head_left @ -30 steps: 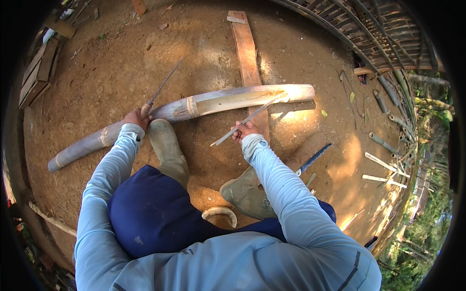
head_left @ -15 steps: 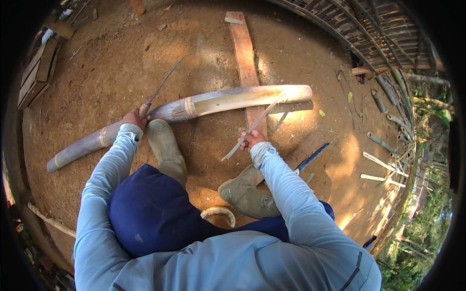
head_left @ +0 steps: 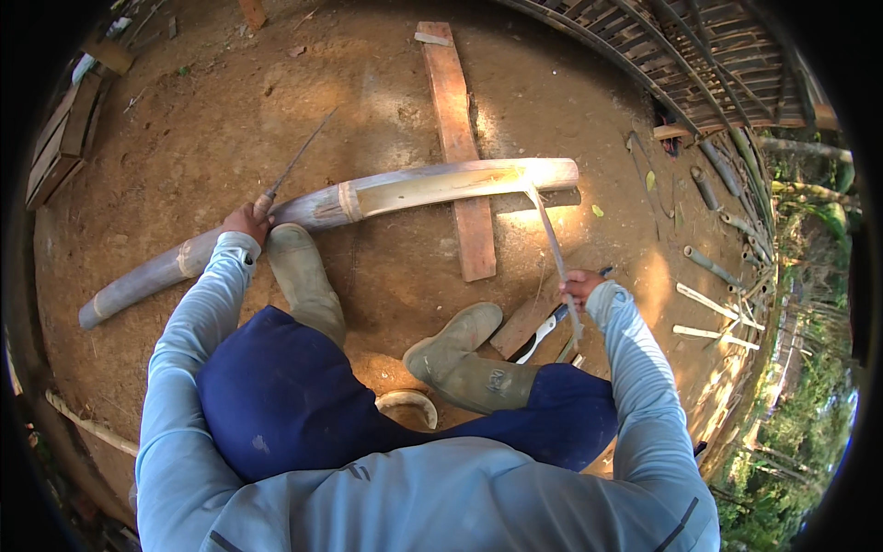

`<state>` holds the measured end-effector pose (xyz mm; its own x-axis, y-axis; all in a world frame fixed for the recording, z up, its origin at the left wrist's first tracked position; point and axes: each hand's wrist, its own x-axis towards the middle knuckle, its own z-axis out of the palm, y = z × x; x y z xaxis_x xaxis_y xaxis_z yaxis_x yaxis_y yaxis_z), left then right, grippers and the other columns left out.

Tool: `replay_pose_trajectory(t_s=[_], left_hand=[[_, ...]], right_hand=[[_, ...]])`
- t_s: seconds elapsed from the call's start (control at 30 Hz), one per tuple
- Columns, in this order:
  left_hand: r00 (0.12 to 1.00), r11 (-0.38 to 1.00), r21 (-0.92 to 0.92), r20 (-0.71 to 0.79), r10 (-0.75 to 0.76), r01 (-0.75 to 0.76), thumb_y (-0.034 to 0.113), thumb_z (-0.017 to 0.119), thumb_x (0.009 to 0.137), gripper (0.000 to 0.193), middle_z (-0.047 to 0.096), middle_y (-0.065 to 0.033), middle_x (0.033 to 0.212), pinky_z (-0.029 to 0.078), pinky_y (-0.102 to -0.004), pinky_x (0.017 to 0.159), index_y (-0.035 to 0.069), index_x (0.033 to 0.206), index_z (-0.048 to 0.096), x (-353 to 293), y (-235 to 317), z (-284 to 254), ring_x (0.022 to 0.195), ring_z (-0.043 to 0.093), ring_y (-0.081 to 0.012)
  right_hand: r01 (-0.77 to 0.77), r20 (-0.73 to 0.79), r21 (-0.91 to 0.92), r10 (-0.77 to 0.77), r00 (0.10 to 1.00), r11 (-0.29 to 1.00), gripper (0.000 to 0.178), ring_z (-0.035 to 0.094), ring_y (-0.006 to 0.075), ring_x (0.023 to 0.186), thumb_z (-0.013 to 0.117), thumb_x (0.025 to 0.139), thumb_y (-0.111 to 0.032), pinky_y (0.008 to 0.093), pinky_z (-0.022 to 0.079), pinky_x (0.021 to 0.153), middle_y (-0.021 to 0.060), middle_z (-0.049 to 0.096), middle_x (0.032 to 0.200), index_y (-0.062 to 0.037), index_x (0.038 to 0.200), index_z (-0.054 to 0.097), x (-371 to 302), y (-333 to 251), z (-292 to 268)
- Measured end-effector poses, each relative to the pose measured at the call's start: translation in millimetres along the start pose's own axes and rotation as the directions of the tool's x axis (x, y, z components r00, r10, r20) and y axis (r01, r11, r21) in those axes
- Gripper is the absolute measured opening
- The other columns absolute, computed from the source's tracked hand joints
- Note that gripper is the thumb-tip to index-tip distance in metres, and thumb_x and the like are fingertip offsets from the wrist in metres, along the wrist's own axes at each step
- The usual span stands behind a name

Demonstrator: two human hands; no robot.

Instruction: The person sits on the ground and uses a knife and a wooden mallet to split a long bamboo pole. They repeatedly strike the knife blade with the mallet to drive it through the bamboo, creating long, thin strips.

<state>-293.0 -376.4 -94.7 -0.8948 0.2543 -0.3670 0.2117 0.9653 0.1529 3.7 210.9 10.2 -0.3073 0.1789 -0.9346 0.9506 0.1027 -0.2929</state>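
Observation:
A thick grey bamboo pole [head_left: 313, 210] lies slantwise across the ground, its right part cut to show a pale surface. Beneath that part a reddish wooden plank [head_left: 452, 110] crosses it. My left hand [head_left: 246, 223] rests by the pole, closed on the wooden handle of a long thin-bladed knife [head_left: 299, 156] pointing up and away. In my right hand [head_left: 580, 287], fingers closed, is a thin bamboo strip [head_left: 552, 235]. Its far end meets the pole's pale right part in this view; whether it is still attached I cannot tell.
My boots [head_left: 308, 276] stand on the dirt, one close to the pole. Below my right hand lie a white-handled blade [head_left: 543, 333] and a short brown board [head_left: 526, 322]. A round-rimmed container [head_left: 409, 401] sits between my legs. Bamboo pieces [head_left: 708, 267] lie at the right.
My right hand has moved right and nearer to me. The strip, which slanted up to the right, now slants up to the left. My left hand keeps its hold on the knife.

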Motion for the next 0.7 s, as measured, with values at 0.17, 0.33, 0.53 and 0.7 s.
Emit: replay_pose_trajectory(t_s=[0.17,0.33,0.53,0.7], left_hand=[[0.999,0.997,0.068,0.034,0.038,-0.04,0.045,0.053,0.087,0.043,0.061,-0.0184,0.104,0.047,-0.0447,0.084,0.015,0.118,0.055,0,8,-3,0.099,0.058,-0.0374],[0.999,0.994,0.104,0.049,0.023,-0.028,0.044,0.051,0.088,0.046,0.059,-0.0166,0.109,0.047,-0.0446,0.085,0.02,0.127,0.049,22,-22,31,0.1,0.058,-0.0366],[0.998,0.998,0.054,0.069,0.008,-0.011,0.045,0.053,0.087,0.045,0.061,-0.0168,0.108,0.046,-0.0446,0.086,0.02,0.125,0.051,8,4,2,0.1,0.058,-0.0366],[0.998,1.0,0.0,0.065,0.009,-0.009,0.046,0.054,0.086,0.047,0.062,-0.018,0.106,0.046,-0.045,0.086,0.009,0.114,0.057,0,10,-11,0.101,0.058,-0.0379]], right_hand=[[-0.008,-0.131,-0.487,-0.064,0.989,0.873,0.014,0.054,0.0108,0.057,0.068,0.083,-0.021,0.0277,0.043,0.053,0.0001,0.063,0.069,-0.008,0.087,0.064,-68,-23,-73],[0.11,-0.051,-0.787,-0.241,0.969,0.607,0.02,0.063,0.0178,0.067,0.068,0.081,-0.018,0.0331,0.049,0.064,0.0065,0.066,0.075,-0.0018,0.091,0.065,-66,-19,-29],[0.04,-0.12,-0.889,-0.315,0.941,0.456,0.019,0.063,0.0313,0.076,0.068,0.08,-0.023,0.0386,0.049,0.068,0.0147,0.065,0.08,-0.0077,0.091,0.064,-102,13,45],[-0.22,-0.364,-0.875,-0.288,0.886,0.432,0.019,0.061,0.0351,0.085,0.067,0.079,-0.025,0.042,0.048,0.075,0.015,0.065,0.086,-0.0099,0.09,0.064,-144,101,-18]])
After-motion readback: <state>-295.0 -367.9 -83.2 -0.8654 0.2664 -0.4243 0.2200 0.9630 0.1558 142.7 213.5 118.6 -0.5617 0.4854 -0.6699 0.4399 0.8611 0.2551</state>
